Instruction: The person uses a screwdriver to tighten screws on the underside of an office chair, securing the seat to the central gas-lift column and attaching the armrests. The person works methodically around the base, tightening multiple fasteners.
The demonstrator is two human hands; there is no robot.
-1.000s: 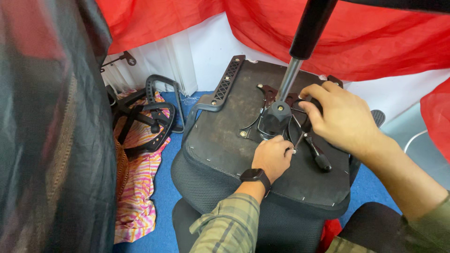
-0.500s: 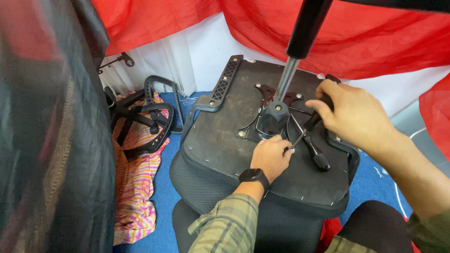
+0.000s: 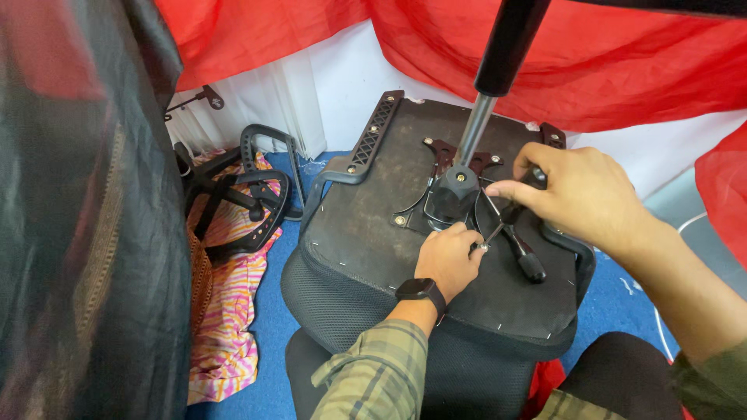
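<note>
An office chair seat (image 3: 366, 233) lies upside down, its dark underside facing up. A metal mechanism plate (image 3: 451, 194) is bolted at its middle, and a gas cylinder (image 3: 486, 93) rises from it. My left hand (image 3: 447, 260), with a black watch on the wrist, rests fisted on the underside just below the mechanism and pinches a small shiny metal piece (image 3: 482, 247). My right hand (image 3: 580, 194) is closed around a black knob (image 3: 537, 176) at the mechanism's right side, index finger stretched left. A black-handled lever (image 3: 525, 257) sticks out between the two hands.
A black chair armrest (image 3: 261, 194) and other frame parts lie on a striped pink cloth (image 3: 233, 311) at the left. Dark fabric (image 3: 78, 233) fills the left edge. Red cloth (image 3: 622, 62) hangs behind over a white wall. The floor is blue.
My right hand has shifted slightly to the right along the mechanism. My left hand has stayed in place below it.
</note>
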